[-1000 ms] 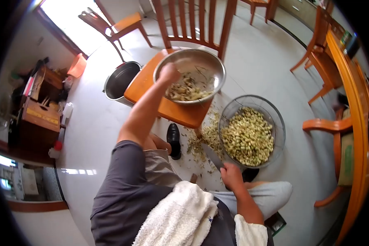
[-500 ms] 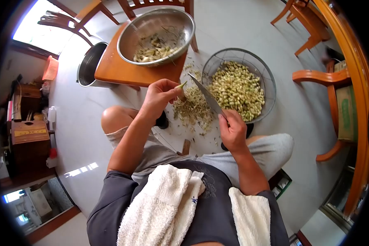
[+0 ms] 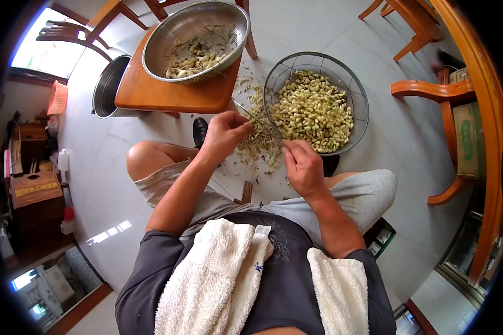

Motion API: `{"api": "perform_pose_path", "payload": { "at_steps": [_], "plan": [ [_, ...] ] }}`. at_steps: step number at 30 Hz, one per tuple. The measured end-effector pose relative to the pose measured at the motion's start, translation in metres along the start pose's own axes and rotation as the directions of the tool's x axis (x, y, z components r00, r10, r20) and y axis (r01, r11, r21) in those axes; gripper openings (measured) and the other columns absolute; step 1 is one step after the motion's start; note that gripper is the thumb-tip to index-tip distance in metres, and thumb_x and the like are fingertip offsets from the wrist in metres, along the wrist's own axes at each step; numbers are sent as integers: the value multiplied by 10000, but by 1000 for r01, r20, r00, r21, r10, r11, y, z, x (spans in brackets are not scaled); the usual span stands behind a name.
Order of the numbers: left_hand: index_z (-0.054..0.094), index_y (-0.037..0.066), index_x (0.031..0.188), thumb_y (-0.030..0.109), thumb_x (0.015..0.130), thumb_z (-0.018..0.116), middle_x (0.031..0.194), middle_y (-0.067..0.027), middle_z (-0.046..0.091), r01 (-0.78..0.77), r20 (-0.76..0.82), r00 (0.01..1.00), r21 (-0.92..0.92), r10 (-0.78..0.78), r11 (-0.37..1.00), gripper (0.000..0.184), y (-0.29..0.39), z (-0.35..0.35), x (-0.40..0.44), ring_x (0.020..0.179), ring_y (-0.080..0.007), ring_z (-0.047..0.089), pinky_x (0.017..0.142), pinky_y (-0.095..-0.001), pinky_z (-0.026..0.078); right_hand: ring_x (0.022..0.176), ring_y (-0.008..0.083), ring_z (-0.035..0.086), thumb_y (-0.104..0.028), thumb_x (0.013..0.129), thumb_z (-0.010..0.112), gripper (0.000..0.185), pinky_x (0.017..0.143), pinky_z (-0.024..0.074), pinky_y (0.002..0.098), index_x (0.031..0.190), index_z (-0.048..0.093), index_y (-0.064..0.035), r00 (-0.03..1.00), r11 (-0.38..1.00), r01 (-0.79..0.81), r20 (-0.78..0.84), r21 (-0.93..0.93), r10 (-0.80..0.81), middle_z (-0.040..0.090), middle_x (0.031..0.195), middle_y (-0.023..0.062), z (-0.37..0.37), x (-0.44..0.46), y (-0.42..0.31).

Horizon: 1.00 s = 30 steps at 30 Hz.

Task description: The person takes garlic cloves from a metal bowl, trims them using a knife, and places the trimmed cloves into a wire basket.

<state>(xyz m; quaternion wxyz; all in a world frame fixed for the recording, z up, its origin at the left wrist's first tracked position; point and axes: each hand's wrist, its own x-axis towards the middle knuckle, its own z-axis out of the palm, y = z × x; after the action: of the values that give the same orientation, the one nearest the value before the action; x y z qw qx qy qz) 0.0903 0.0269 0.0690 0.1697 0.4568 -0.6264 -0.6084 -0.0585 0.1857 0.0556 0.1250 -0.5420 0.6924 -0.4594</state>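
Observation:
My left hand (image 3: pixel 226 134) is closed in a pinch, thumb against fingers, on a small pale-green bulb (image 3: pixel 251 121), mostly hidden by the fingertips. My right hand (image 3: pixel 304 167) grips a knife (image 3: pixel 275 128), its handle covered by my fingers. The blade is turned nearly edge-on and points up and left, past the left fingertips; whether it touches the bulb I cannot tell. Just beyond my right hand stands a round wire basket (image 3: pixel 365 120) with many cream and green bulbs (image 3: pixel 316 111). Dry trimmings (image 3: pixel 257 145) lie heaped on the floor below both hands.
A perforated metal colander (image 3: pixel 151 58) holding more bulbs and stalks sits on a wooden chair (image 3: pixel 173 99). Behind it stands a metal bucket (image 3: pixel 109 89). More wooden furniture (image 3: pixel 433 92) is at the right, and small wooden cabinets (image 3: pixel 36 190) at the left.
The knife blade has turned from showing its flat side to nearly edge-on. The bulb in my left hand is now less visible. The whole view has shifted slightly.

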Motion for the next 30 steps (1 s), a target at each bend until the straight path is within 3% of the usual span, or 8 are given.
{"api": "perform_pose_path", "payload": {
  "at_steps": [4, 7, 9, 13, 16, 19, 25, 30],
  "plan": [
    [635, -22, 896, 100, 819, 687, 728, -30, 617, 5, 29, 1000, -61, -3, 998, 154, -5, 0, 4, 588, -69, 515, 522, -209, 404, 779, 327, 612, -55, 814, 593, 170, 680, 493, 377, 973, 642, -19, 1000, 1000, -19, 13, 5, 19, 623, 883, 140, 1, -1, 3],
    [627, -21, 928, 84, 851, 654, 758, -71, 645, 41, 166, 986, -307, 11, 951, 133, -5, -8, 3, 636, -102, 546, 586, -243, 443, 778, 344, 606, -76, 813, 599, 155, 685, 486, 390, 947, 640, -11, 987, 992, -119, 101, -49, 123, 618, 865, 163, 5, -6, 13],
    [608, -11, 985, 68, 874, 619, 803, -96, 651, 56, 216, 974, -516, 67, 855, 137, -5, -9, 3, 656, -130, 566, 610, -255, 461, 760, 340, 605, -84, 809, 615, 143, 673, 482, 378, 922, 642, 0, 935, 948, -232, 220, -219, 279, 613, 833, 182, 10, -12, 35],
    [573, 20, 1094, 82, 906, 569, 934, -132, 650, 204, 306, 951, -732, 46, 650, 199, -11, -15, 3, 757, -166, 605, 652, -280, 471, 701, 334, 601, -89, 802, 611, 133, 640, 471, 366, 892, 634, 7, 939, 951, -297, 150, -91, 308, 604, 778, 180, 6, -9, 36],
    [566, 42, 1071, 88, 908, 564, 999, -133, 641, 268, 341, 940, -775, 22, 572, 170, -21, -13, 10, 819, -185, 618, 689, -300, 483, 664, 307, 596, -93, 807, 609, 137, 616, 462, 342, 894, 633, 9, 924, 939, -338, 166, -59, 343, 597, 754, 171, 4, -5, 29],
    [564, 46, 1003, 81, 901, 567, 952, -99, 634, 250, 259, 964, -810, -60, 530, 108, -29, -8, 15, 829, -182, 603, 721, -317, 486, 706, 359, 591, -99, 805, 609, 139, 618, 456, 399, 902, 642, -6, 939, 943, -330, 111, 37, 324, 598, 788, 190, 3, -3, 20],
    [538, 21, 974, 47, 902, 538, 873, -74, 581, 281, 312, 949, -897, 41, 342, 76, -56, 1, 27, 798, -197, 581, 761, -328, 506, 676, 308, 597, -36, 807, 617, 133, 616, 462, 330, 925, 645, 19, 957, 940, -287, 19, 183, 288, 610, 776, 152, -4, 0, 5],
    [499, -7, 1020, 28, 907, 529, 922, -104, 585, 258, 224, 965, -911, -138, 321, 123, -40, 20, 19, 814, -203, 589, 746, -313, 527, 709, 266, 605, -14, 822, 616, 114, 646, 475, 315, 926, 640, 27, 993, 985, -93, -59, 144, 102, 625, 832, 140, -3, 0, -3]
  ]
}}
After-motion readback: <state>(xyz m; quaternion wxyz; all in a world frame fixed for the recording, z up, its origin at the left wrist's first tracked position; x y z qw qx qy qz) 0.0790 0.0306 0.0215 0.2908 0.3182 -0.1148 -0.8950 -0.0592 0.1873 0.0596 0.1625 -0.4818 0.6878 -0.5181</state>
